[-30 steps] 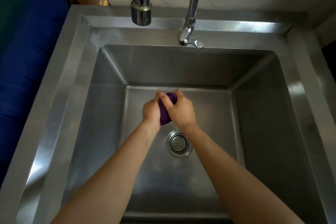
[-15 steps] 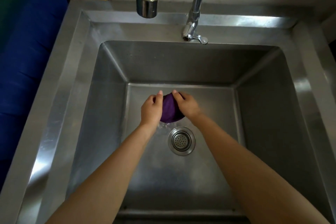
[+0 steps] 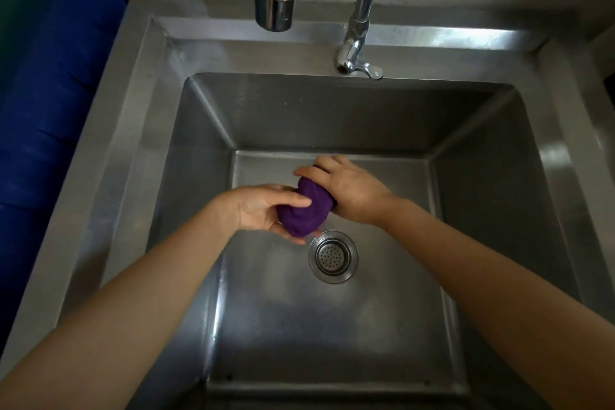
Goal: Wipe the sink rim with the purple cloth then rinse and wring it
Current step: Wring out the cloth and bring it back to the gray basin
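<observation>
The purple cloth (image 3: 307,210) is bunched into a thick roll over the middle of the steel sink basin, just above the drain. My left hand (image 3: 263,210) cups its lower end from the left, palm up, thumb across the top. My right hand (image 3: 346,188) grips its upper end from the right, fingers wrapped over it. Both hands hold the cloth between them. The sink rim (image 3: 100,156) runs around the basin.
A round drain strainer (image 3: 333,256) sits in the basin floor right below the cloth. A wide chrome spout (image 3: 274,7) hangs over the back rim; a thinner tap (image 3: 357,46) with a lever stands to its right. No water runs. A blue surface (image 3: 50,93) lies left.
The cloth has gone from a rounded wad to a slanted roll. My left hand has turned palm up and dropped under it; my right hand has shifted up and right over its top end.
</observation>
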